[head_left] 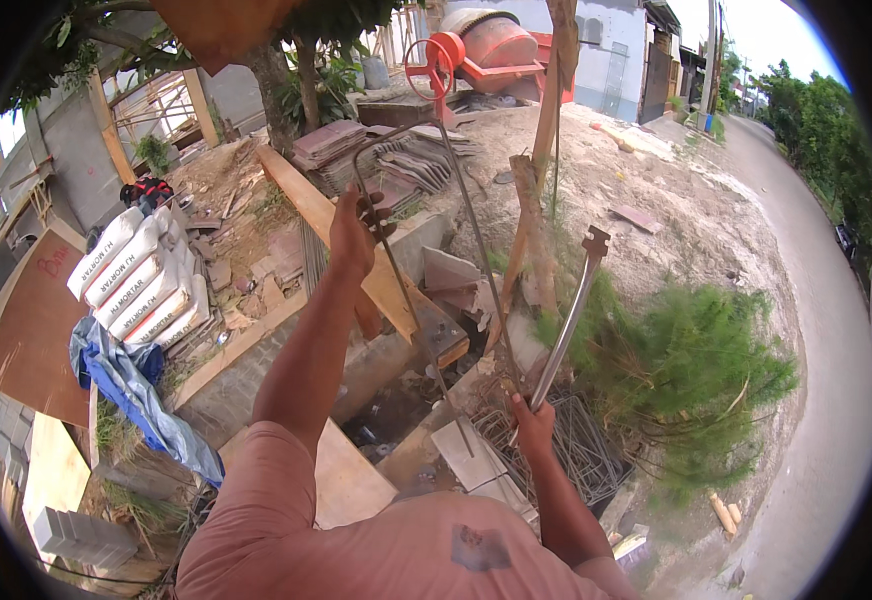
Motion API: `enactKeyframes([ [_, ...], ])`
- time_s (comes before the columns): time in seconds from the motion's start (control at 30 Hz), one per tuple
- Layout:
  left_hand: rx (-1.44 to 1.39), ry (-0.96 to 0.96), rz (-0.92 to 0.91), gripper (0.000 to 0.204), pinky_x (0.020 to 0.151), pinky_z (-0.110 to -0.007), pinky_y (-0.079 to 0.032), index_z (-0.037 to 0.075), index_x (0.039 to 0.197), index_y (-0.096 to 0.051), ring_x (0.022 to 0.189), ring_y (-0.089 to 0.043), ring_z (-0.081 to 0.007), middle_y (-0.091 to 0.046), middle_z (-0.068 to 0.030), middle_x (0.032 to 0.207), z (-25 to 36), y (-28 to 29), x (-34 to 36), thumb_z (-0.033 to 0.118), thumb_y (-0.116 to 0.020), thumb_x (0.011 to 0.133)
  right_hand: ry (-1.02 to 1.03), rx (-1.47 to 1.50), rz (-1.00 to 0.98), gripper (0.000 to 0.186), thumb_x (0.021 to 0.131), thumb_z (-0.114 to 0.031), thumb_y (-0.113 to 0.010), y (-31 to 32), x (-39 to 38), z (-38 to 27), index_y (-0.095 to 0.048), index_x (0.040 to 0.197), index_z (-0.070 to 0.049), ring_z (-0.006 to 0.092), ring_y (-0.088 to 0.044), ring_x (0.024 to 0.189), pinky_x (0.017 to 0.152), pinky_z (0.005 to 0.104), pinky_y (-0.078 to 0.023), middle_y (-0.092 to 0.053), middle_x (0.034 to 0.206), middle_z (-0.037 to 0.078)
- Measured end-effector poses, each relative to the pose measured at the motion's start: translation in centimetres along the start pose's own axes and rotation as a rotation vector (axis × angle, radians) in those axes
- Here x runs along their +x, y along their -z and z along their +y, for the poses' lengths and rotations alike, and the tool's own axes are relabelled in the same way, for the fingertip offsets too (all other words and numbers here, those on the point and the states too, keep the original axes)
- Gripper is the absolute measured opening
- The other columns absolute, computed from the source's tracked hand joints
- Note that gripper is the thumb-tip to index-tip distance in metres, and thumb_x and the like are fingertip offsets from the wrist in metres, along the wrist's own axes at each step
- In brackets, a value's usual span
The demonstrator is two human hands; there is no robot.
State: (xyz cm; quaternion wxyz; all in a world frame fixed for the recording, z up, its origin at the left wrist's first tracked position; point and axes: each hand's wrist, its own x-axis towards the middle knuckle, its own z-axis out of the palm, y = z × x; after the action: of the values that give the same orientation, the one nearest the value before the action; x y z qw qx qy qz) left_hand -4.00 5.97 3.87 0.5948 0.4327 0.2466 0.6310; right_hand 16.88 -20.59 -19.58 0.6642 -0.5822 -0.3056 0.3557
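A thin steel rod [475, 235], bent into a tall narrow U with its closed end away from me, stands out in front of my body. My left hand [358, 228] is curled loosely round its left leg, near the upper bend. In my right hand [533, 422] is a shiny metal bar with a notched head [571, 312], a rebar bending wrench by its look, tilted up to the right. The right leg of the bent rod runs down beside this hand; whether the fingers also touch it cannot be made out.
Below my right hand lies a pile of bent steel stirrups [581, 445]. A wooden plank [331, 225] slants behind the left arm, over a concrete-edged pit. White mortar sacks [146, 270] are stacked left. A feathery green bush [686, 350] grows right; an orange concrete mixer [501, 55] stands behind.
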Motion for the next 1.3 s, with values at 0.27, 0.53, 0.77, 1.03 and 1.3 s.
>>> enactKeyframes([
  [0.27,1.002,-0.663,-0.229,0.057,0.066,-0.033,-0.044,0.002,0.089,-0.062,0.067,-0.050,-0.0158,-0.055,-0.0048,0.073,11.6,-5.6,8.7,0.058,-0.051,0.091,0.100,-0.057,0.014,0.020,0.090,-0.015,-0.065,-1.4,3.3,-3.0,-0.059,0.078,0.000,0.0097,-0.052,0.051,0.048,0.0278,-0.041,-0.054,0.058,0.002],
  [0.53,0.748,-0.999,-0.267,0.055,0.062,-0.029,-0.036,0.005,0.087,-0.059,0.063,-0.041,-0.0107,-0.046,0.0022,0.067,17.7,-3.5,14.5,0.057,-0.045,0.095,0.182,-0.134,-0.197,0.016,0.092,-0.015,-0.063,-2.9,8.5,-4.2,-0.064,0.088,0.000,0.0125,-0.061,0.073,0.067,0.0301,-0.047,-0.065,0.076,0.006],
  [0.77,0.703,-0.886,-0.257,0.072,0.098,-0.041,-0.036,0.007,0.134,-0.048,0.128,-0.042,-0.0272,-0.049,-0.0144,0.136,12.7,-4.7,18.4,0.064,-0.035,0.093,0.081,-0.119,-0.397,0.024,0.086,-0.007,-0.060,-4.8,9.5,-6.2,-0.063,0.104,0.008,0.0231,-0.067,0.089,0.082,0.0355,-0.052,-0.069,0.100,0.018],
  [1.03,0.204,-1.148,-0.363,0.063,0.056,-0.028,-0.031,0.005,0.073,-0.051,0.060,-0.037,-0.0101,-0.045,0.0011,0.063,8.0,-8.4,20.0,0.063,-0.042,0.093,-0.076,0.185,-0.191,0.033,0.078,-0.007,-0.060,-5.6,11.0,-4.0,-0.062,0.108,0.008,0.0263,-0.066,0.092,0.082,0.0365,-0.053,-0.067,0.105,0.020],
  [1.3,-0.101,-0.974,-0.503,0.083,0.067,-0.032,-0.036,0.003,0.068,-0.046,0.065,-0.042,-0.0189,-0.045,-0.0065,0.066,6.9,-12.7,17.0,0.080,-0.020,0.085,-0.040,-0.004,-0.100,0.053,0.084,-0.032,-0.069,-6.8,13.3,0.2,-0.060,0.123,0.002,0.0204,-0.061,0.101,0.090,0.0337,-0.044,-0.066,0.109,0.014],
])
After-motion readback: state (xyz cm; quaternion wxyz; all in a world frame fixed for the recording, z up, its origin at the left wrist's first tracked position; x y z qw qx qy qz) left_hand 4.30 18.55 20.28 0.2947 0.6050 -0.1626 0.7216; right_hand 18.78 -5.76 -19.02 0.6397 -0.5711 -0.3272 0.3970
